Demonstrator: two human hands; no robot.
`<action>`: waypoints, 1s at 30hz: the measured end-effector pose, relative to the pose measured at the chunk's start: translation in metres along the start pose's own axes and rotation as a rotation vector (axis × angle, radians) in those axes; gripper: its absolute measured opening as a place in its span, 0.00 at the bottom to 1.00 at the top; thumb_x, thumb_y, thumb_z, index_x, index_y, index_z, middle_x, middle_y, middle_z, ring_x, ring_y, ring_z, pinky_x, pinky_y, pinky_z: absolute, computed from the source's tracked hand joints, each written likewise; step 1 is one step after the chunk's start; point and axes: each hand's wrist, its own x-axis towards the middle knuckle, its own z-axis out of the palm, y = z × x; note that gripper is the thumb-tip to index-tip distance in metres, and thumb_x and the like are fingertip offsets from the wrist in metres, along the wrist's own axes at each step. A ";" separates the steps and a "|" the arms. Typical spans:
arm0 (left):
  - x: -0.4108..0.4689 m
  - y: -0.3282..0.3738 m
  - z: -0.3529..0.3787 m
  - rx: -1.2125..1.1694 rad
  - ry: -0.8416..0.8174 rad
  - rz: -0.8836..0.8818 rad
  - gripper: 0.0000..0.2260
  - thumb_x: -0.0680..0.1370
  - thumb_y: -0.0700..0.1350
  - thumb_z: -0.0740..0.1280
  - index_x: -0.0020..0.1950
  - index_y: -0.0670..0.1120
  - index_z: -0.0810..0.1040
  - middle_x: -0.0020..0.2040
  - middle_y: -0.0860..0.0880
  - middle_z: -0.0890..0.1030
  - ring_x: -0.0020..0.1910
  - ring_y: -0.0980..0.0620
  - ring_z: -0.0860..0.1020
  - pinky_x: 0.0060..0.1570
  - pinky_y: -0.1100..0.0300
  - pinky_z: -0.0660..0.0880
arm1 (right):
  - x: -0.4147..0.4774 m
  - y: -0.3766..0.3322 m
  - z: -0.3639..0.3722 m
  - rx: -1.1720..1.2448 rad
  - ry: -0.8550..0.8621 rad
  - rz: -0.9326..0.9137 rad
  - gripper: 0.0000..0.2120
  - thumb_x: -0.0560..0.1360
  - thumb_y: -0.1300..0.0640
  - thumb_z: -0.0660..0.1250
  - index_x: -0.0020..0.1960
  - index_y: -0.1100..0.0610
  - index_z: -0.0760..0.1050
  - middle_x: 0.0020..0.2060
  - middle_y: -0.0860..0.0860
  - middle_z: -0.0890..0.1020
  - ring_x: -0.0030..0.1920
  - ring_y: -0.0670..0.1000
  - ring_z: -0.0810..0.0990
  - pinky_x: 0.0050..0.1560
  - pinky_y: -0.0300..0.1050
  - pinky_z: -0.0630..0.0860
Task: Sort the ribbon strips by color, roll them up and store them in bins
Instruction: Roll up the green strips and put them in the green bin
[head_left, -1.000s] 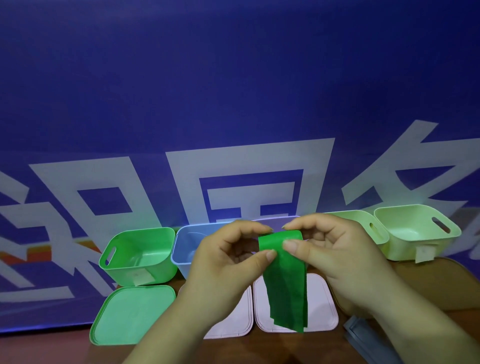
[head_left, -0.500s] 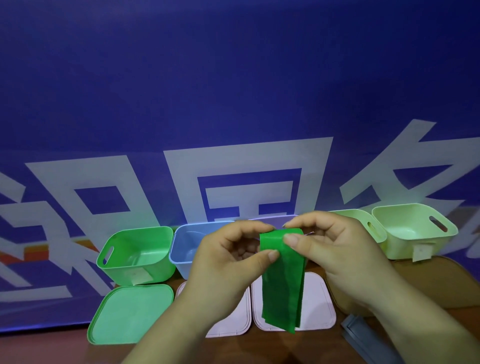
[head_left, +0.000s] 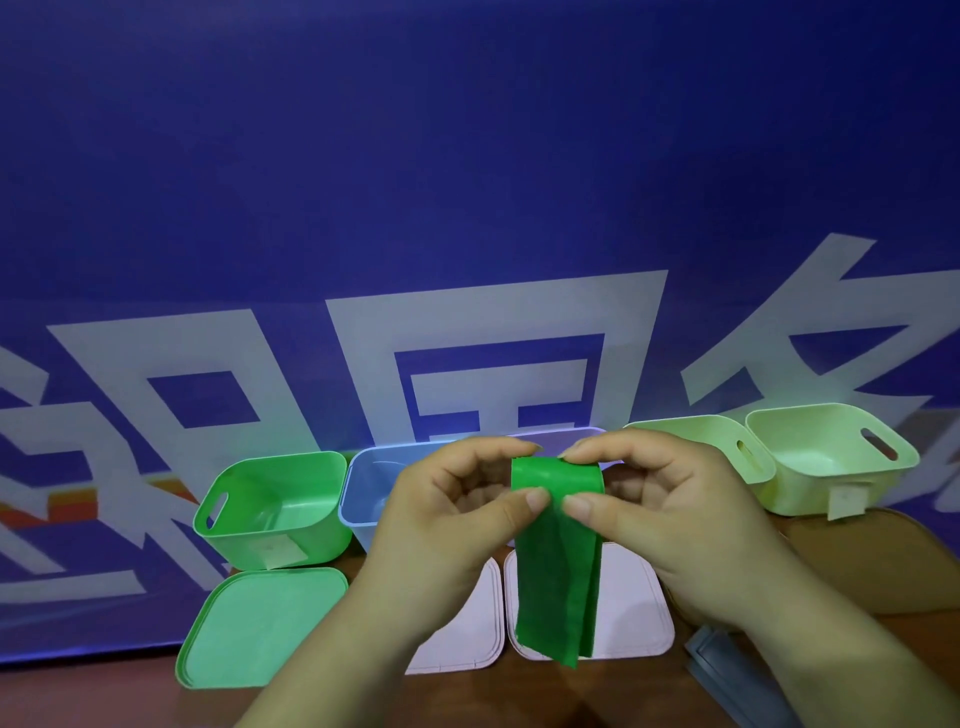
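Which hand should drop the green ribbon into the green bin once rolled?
Left, probably: the green bin sits beside the left hand; the right hand would cross over. Both pinch the green ribbon.

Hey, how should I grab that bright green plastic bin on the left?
Probably by its left wall, coming from the left: the bright green plastic bin has an oval handle slot there, and the pale blue bin crowds its right side.

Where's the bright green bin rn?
Head view, far left of the bin row: the bright green plastic bin stands beside the pale blue plastic bin, just behind the flat green lid.
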 end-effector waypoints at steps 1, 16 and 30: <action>0.000 -0.001 -0.001 0.011 -0.001 0.020 0.14 0.67 0.39 0.75 0.52 0.45 0.84 0.47 0.40 0.85 0.44 0.46 0.83 0.45 0.58 0.81 | 0.000 0.000 0.001 0.020 0.007 0.011 0.14 0.67 0.64 0.76 0.49 0.50 0.84 0.46 0.55 0.86 0.46 0.57 0.86 0.49 0.52 0.82; 0.000 -0.005 -0.002 0.123 -0.021 0.141 0.14 0.68 0.39 0.76 0.51 0.51 0.84 0.48 0.46 0.85 0.44 0.48 0.81 0.48 0.49 0.79 | 0.003 -0.003 0.002 -0.004 0.052 0.054 0.14 0.65 0.53 0.73 0.50 0.56 0.83 0.42 0.53 0.86 0.43 0.52 0.86 0.41 0.39 0.80; -0.001 -0.003 0.000 0.033 0.040 0.033 0.15 0.64 0.40 0.76 0.50 0.47 0.86 0.46 0.38 0.85 0.43 0.43 0.82 0.47 0.50 0.81 | -0.002 -0.004 0.003 -0.051 0.057 -0.003 0.12 0.66 0.52 0.72 0.49 0.51 0.83 0.43 0.50 0.86 0.45 0.51 0.86 0.42 0.47 0.84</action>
